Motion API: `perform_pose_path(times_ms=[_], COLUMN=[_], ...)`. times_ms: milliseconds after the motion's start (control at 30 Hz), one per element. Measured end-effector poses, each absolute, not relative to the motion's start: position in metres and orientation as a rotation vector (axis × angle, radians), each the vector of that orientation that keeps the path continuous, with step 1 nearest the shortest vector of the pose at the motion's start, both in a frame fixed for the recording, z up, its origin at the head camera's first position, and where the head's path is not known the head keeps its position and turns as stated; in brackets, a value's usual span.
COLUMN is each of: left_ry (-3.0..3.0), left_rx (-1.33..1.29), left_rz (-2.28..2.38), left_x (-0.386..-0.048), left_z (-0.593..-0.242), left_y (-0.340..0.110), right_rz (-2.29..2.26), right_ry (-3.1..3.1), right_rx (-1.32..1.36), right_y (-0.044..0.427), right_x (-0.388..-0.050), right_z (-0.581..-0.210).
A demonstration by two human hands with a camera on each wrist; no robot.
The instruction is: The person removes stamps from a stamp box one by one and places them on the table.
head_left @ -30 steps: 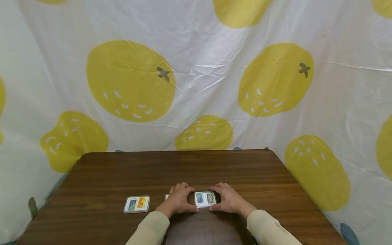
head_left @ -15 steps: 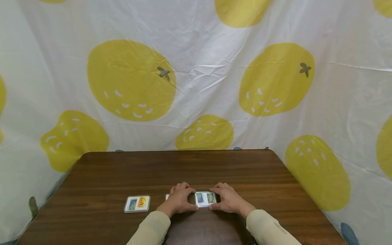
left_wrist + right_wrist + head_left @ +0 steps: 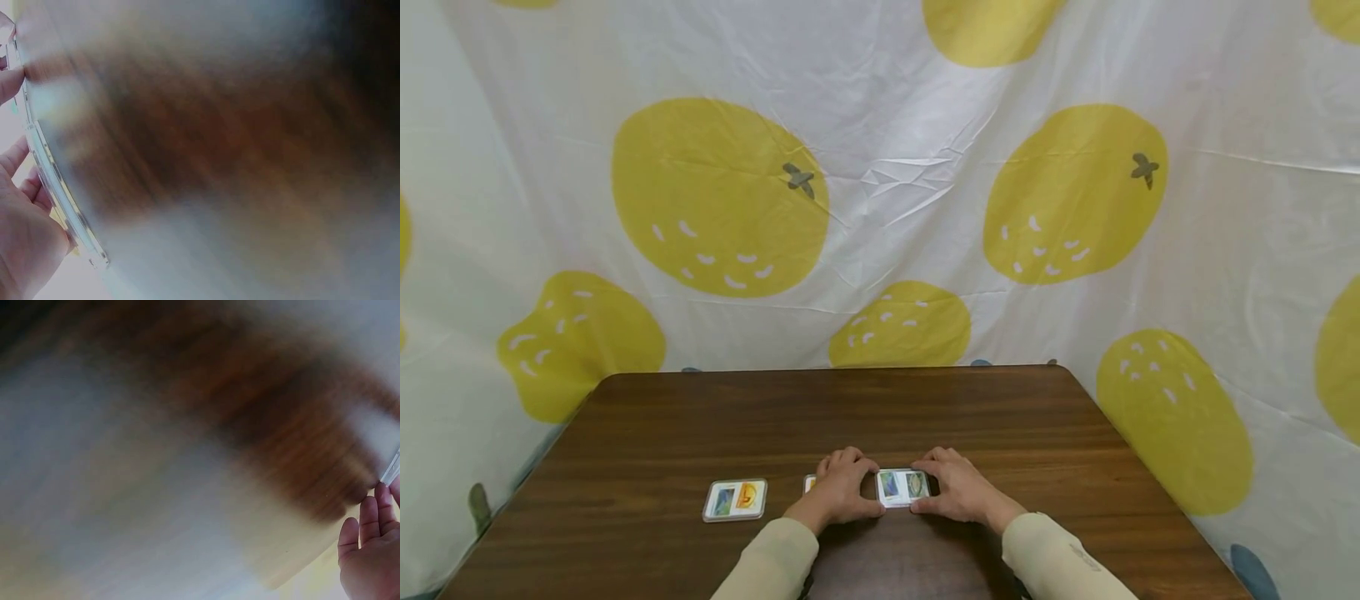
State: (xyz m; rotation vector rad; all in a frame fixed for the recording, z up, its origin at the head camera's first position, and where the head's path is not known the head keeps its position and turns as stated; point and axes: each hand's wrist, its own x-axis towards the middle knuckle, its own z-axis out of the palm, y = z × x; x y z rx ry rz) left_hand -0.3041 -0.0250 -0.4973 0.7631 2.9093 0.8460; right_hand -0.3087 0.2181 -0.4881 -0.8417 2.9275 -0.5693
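Observation:
A flat clear case point(image 3: 893, 489) with two small pictures on white lies on the table, between my two hands. My left hand point(image 3: 840, 490) holds its left side, thumb at the near corner and a finger at the far one. The right side is held likewise by my right hand point(image 3: 961, 490). Beside the left hand, a second case point(image 3: 808, 482) is mostly hidden behind it. In the left wrist view, a case edge point(image 3: 62, 190) runs past the fingers. In the right wrist view, fingertips point(image 3: 382, 490) touch a clear edge point(image 3: 392, 467).
Farther left lies another clear case point(image 3: 735, 501) with a green-blue picture and an orange one. All rest on a dark brown wooden table point(image 3: 835, 408). A white curtain point(image 3: 902, 225) with yellow fruit prints hangs behind the table and along its sides.

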Motion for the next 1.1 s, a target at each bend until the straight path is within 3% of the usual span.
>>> perform_pose_path(times_ms=[1100], left_ry=[2.887], left_rx=[0.727], left_rz=[0.847], left_x=[-0.3058], left_z=[-0.4973], left_y=[-0.024], right_rz=[-0.57], right_ry=[2.884], right_rx=[-0.819], right_y=[0.218], right_x=[-0.3113], right_z=[-0.4843])
